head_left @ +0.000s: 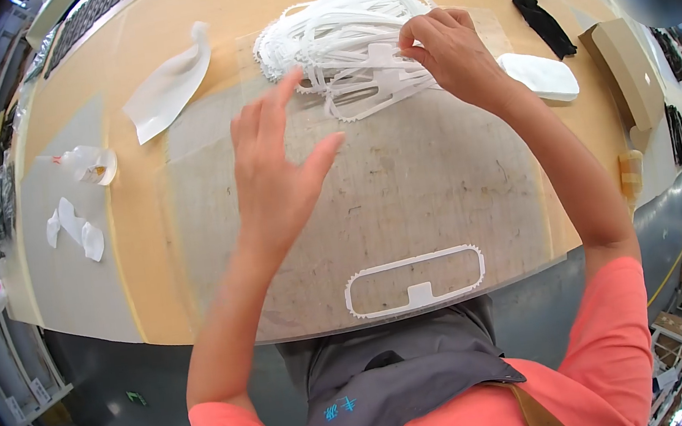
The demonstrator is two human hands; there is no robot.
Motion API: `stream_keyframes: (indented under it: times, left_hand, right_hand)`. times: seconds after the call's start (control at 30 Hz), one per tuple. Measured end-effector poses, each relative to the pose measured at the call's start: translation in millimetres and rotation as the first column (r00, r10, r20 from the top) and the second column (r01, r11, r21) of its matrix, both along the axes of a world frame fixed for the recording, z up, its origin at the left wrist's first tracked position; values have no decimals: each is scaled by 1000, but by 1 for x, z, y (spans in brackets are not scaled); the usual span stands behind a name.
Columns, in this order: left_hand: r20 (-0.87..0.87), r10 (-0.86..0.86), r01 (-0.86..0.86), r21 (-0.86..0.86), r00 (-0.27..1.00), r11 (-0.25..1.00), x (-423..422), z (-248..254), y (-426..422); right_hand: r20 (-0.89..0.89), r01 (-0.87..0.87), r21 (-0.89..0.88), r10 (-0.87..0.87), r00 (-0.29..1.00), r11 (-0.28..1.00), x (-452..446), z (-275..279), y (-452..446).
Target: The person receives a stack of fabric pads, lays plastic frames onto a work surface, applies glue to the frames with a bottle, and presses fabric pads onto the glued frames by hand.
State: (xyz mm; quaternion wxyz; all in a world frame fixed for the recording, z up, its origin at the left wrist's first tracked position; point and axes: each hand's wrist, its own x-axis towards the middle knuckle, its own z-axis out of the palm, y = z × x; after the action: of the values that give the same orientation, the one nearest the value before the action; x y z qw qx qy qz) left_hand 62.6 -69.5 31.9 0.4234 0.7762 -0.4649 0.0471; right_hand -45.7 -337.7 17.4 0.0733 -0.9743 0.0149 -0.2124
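A heap of thin white plastic frames (pixel 350 12) with toothed edges lies tangled at the far middle of the table. My right hand (pixel 453 54) is at the heap's right side, thumb and forefinger pinched on the edge of a white frame (pixel 384 56) with a wide tab. My left hand (pixel 271 162) hovers left of the heap's near side, fingers apart and slightly blurred, holding nothing. By the table's front edge, apart from both hands, one single oblong white frame (pixel 421 293) lies flat, its tab toward me.
A clear sheet covers the table's middle (pixel 405 179). On the left are a curled white sheet (pixel 170 85), a clear bottle (pixel 92 164) and crumpled white scraps (pixel 75 229). To the right are a white pad (pixel 541 76), black cloth (pixel 538 18), a cardboard box (pixel 622 76) and an amber bottle (pixel 631 176).
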Motion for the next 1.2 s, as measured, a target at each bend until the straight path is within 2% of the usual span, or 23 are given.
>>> stream_keyframes:
  times: [0.03,0.1,0.17,0.27,0.43,0.53,0.57,0.63,0.67,0.73,0.83,0.97,1.07,1.2]
  left_hand:
    - [80,19,-14,-61,997,998,2,-5,-14]
    - [90,-13,17,-45,996,999,9,-19,-28]
    - [-59,-108,114,102,992,988,15,-31,-32]
    - [-432,-63,68,-3,899,998,5,-23,-30]
    - [-558,-75,108,26,826,994,8,-23,-17]
    - [-602,-64,98,23,796,995,6,-18,-10]
    - [-617,-54,90,26,785,996,4,-15,-7]
    - [-660,-76,97,-5,748,995,3,-8,2]
    - [-689,-75,93,-11,721,996,-1,-5,9]
    - [-756,-57,90,3,652,996,-15,7,30]
    - [-815,-42,109,26,578,994,-25,4,58]
    - [-858,15,146,104,514,984,-39,-13,76]
    - [-852,91,123,179,516,976,-46,-22,76]
    - [-810,130,115,235,571,965,-48,-23,72]
  right_hand:
    - [14,4,-6,-4,1000,1000,-4,1,3]
    - [58,-10,-36,12,998,999,-11,4,9]
    - [95,-11,-55,16,995,998,-18,7,15]
    - [89,20,-42,-17,996,999,-33,7,18]
    - [-32,99,46,-97,995,994,-65,-13,1]
    - [13,162,228,-169,985,960,-77,-22,3]
    - [-52,212,412,-210,976,886,-82,-22,3]
    - [-210,317,715,-241,948,623,-92,-12,13]
    - [-157,235,764,-180,971,601,-99,-16,10]
    - [-171,225,910,-180,969,347,-116,9,42]
    - [-250,290,911,-166,954,294,-142,14,71]
    - [-338,364,911,-157,928,193,-162,-6,90]
    - [-369,400,905,-198,908,147,-167,-19,96]
    - [-385,429,886,-234,893,178,-166,-20,102]
